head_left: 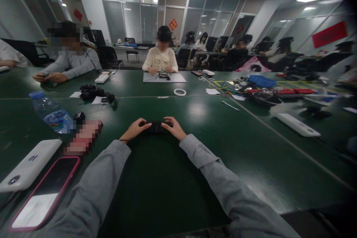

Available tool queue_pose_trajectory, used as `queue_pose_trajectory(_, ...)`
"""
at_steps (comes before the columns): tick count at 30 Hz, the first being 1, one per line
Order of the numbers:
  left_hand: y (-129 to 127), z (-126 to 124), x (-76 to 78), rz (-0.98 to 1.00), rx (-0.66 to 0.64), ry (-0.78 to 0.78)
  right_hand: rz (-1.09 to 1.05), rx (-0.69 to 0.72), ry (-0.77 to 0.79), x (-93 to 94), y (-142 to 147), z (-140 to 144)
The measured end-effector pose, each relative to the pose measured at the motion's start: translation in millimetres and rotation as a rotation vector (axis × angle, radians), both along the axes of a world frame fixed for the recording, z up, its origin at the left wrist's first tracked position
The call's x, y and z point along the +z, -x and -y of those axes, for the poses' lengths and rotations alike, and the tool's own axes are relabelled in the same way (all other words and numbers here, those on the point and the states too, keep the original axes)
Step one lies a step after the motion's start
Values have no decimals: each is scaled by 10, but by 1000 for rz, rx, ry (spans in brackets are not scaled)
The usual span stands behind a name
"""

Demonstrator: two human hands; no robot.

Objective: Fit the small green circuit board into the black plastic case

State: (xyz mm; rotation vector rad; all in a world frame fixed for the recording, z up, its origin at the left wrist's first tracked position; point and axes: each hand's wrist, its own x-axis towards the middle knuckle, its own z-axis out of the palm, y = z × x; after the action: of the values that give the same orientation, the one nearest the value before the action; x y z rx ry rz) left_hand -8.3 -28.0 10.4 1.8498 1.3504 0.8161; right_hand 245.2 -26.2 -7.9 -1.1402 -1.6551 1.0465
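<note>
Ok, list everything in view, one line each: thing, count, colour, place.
small device: 1, black, table centre, between both hands
water bottle: 1, clear with blue cap, lying at left
power bank: 1, white, near left edge
phone: 1, pink-rimmed, dark screen, near left
tape ring: 1, white, mid table
black parts: a cluster, left of middle
long white device: 1, right
tool clutter: mixed red, blue, yellow, far right
table: 1, dark green
seated people: several, far side
left hand: on the device's left end
right hand: on its right end
</note>
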Motion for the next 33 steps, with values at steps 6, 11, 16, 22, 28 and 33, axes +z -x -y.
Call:
queue_pose_trajectory(6,-12,-21,-20,-39,-1,-26,-75,51,31,-11,-8,-30)
queue_pose_trajectory(11,-59,-15,-27,-153,8,-157,-88,61,39,-18,9,-27)
queue_pose_trajectory(16,-70,-23,-68,-191,49,-179,137,-29,-85,-48,13,-21)
queue_pose_trajectory(22,-56,-67,-132,-149,97,-176,281,-90,-163,-20,3,12)
queue_pose_trajectory(28,-14,-55,-97,-64,52,-143,237,-33,-208,37,30,90)
queue_pose_trajectory(33,-3,-30,-76,-32,23,-122,400,14,-454,191,99,250)
